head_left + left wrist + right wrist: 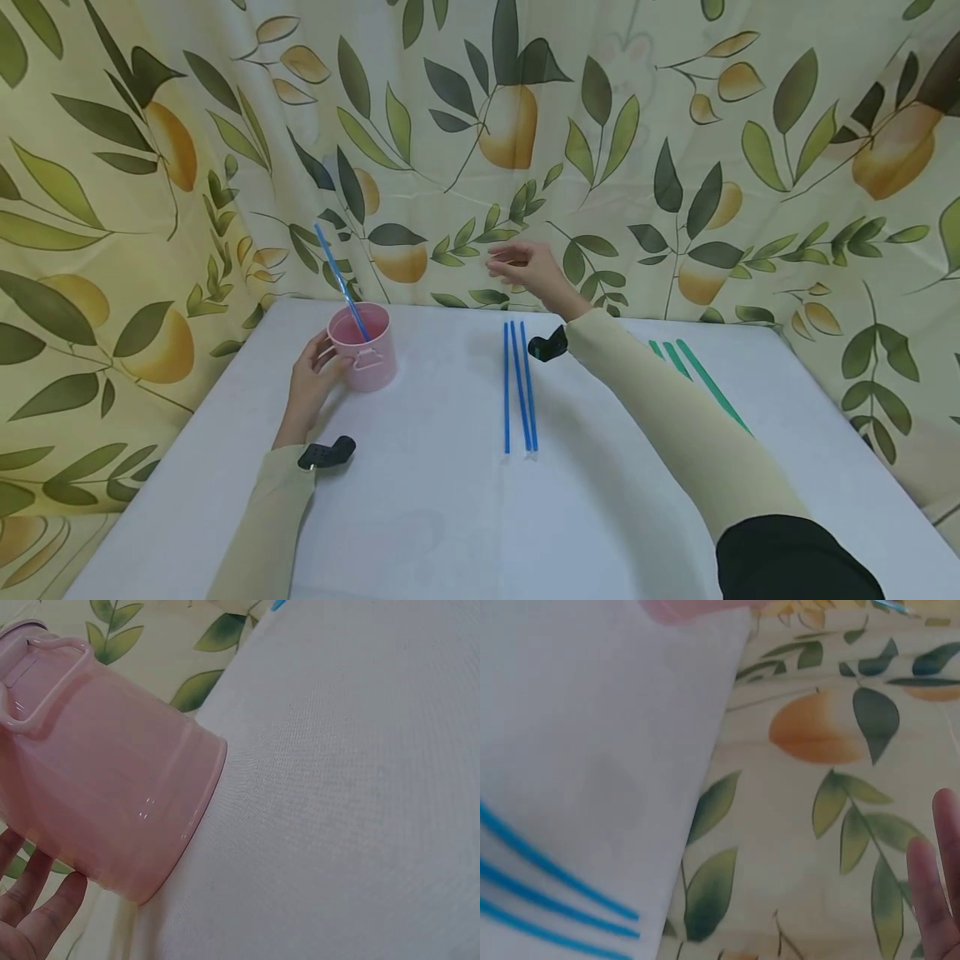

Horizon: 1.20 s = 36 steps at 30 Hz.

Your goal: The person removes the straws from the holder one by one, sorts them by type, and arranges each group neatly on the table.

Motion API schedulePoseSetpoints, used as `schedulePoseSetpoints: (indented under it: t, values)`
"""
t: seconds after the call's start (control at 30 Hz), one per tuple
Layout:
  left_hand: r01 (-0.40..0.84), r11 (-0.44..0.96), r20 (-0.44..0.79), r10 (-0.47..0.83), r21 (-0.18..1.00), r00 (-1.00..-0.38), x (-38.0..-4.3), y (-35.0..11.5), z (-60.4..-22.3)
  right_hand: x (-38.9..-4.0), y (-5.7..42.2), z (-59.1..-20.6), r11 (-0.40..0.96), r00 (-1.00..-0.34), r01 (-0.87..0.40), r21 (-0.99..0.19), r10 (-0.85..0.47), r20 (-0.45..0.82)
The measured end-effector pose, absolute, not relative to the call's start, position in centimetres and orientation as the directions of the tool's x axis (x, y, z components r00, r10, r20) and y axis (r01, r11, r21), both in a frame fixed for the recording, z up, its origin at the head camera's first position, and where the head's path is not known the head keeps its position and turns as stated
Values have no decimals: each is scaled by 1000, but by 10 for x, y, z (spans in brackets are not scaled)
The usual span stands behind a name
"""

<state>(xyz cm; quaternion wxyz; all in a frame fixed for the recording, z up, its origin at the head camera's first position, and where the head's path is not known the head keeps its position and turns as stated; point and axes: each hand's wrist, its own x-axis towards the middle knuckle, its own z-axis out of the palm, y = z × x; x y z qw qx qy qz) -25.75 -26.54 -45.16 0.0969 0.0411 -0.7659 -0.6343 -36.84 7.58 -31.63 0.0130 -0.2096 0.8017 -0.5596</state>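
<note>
A pink bucket (372,357) with small side handles stands upright at the table's back left. One blue straw (341,279) leans in it, its upper part rising above the rim. My left hand (309,385) holds the bucket's left side, thumb towards the front; in the left wrist view its fingers (56,907) lie against the lower wall. Over the table's back edge my right hand (531,268) is raised, fingers loosely bent, and I see nothing held in it. Below it lie three blue straws (517,387), side by side, with clear wrapping at their near ends.
Green straws (708,379) lie on the right of the white table (420,500), partly behind my right sleeve (660,408). A leaf-and-fruit patterned curtain (450,125) hangs behind the table and along its left side.
</note>
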Motion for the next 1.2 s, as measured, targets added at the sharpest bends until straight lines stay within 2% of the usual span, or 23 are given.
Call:
schedulePoseSetpoints:
  t: [0.77, 1.2]
  values:
    - [57, 216, 101, -199, 975, -975, -259, -266, -452, -376, -54, -318, 291, -870, -347, -892, -456, 190]
    - [25, 193, 63, -194, 981, -979, -258, -266, -452, -378, -94, -324, 263, -870, -297, -918, -471, 146]
